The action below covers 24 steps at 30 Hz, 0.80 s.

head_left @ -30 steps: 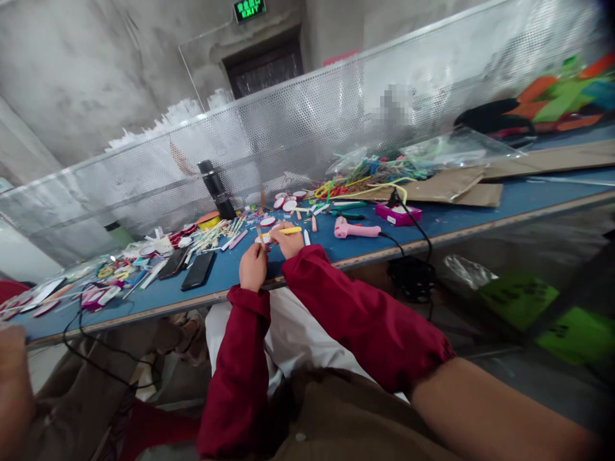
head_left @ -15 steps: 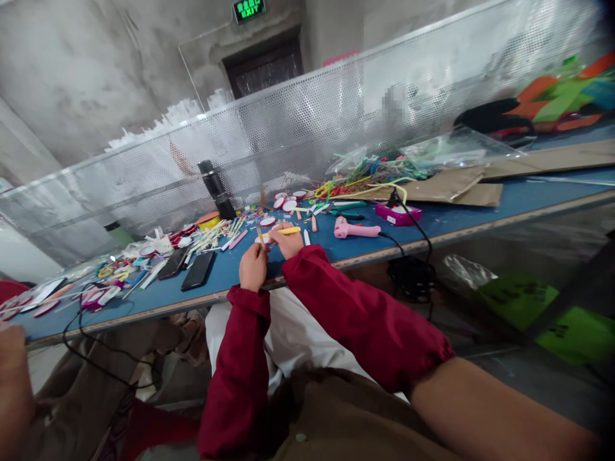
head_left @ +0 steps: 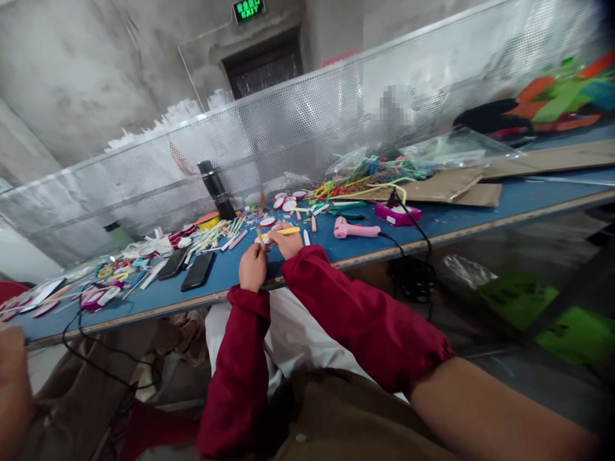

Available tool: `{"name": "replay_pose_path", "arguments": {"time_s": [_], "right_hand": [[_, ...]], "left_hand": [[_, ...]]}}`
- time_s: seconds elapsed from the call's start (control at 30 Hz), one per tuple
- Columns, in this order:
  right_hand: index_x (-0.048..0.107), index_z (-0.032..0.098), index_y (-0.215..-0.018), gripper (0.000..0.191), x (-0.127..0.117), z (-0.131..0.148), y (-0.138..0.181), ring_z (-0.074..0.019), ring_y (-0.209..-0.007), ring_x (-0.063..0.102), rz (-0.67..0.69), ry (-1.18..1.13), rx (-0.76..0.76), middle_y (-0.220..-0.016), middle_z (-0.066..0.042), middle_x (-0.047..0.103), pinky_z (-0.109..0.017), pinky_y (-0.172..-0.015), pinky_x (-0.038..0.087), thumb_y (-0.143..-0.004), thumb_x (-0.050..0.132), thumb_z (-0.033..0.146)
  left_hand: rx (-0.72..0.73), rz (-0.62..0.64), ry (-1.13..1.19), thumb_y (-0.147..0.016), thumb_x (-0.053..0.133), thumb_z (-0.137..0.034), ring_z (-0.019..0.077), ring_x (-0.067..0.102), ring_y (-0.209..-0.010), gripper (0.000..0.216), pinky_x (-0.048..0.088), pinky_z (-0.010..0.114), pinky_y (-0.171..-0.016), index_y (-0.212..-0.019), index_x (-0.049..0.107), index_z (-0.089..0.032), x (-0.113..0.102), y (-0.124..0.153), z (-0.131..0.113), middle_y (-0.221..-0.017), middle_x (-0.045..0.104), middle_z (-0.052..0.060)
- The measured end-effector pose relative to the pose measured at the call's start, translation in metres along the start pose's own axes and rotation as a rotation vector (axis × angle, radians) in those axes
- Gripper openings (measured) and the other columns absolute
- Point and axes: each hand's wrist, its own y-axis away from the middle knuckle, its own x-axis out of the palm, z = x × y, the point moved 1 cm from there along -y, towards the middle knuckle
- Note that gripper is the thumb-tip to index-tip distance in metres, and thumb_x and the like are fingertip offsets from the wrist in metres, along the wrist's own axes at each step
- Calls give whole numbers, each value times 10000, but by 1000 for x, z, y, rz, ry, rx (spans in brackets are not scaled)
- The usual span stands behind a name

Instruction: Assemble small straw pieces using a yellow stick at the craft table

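At the table's front edge my left hand (head_left: pixel 253 266) is closed, pinching a thin brownish strip (head_left: pixel 260 235) that points upward. My right hand (head_left: pixel 287 242) is closed around a slim yellow pen-like stick (head_left: pixel 291 230); its exact kind is too small to tell. The hands are side by side, with fingertips close together around the strip. Just behind them lies a white disc with a red rim (head_left: pixel 268 221). A small white stick (head_left: pixel 306 237) rests right of my right hand, and a pink hot glue gun (head_left: pixel 358 229) lies farther right.
Left of my hands lie a black phone (head_left: pixel 198 271) and many pale sticks (head_left: pixel 211 238). A black cylinder (head_left: pixel 216 189) stands behind. Green-handled pliers (head_left: pixel 346 207), a magenta box (head_left: pixel 398 214), cords and cardboard (head_left: pixel 456 186) lie rightward. Another person's hand (head_left: pixel 12 371) is at far left.
My right hand and the yellow stick have shifted very slightly left. Everything else looks the same.
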Motion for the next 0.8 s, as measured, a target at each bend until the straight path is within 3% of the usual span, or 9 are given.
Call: {"name": "replay_pose_path", "arguments": {"time_s": [0.8], "right_hand": [[546, 239, -620, 144, 1, 1, 2, -134, -539, 561, 23, -10, -1, -539, 50, 625, -265, -574, 469, -667, 676, 277]], "left_hand": [[-3, -5, 28, -957, 458, -358, 157, 506, -643, 245, 342, 268, -617, -796, 579, -219, 2, -2, 5, -677, 578, -10]]}}
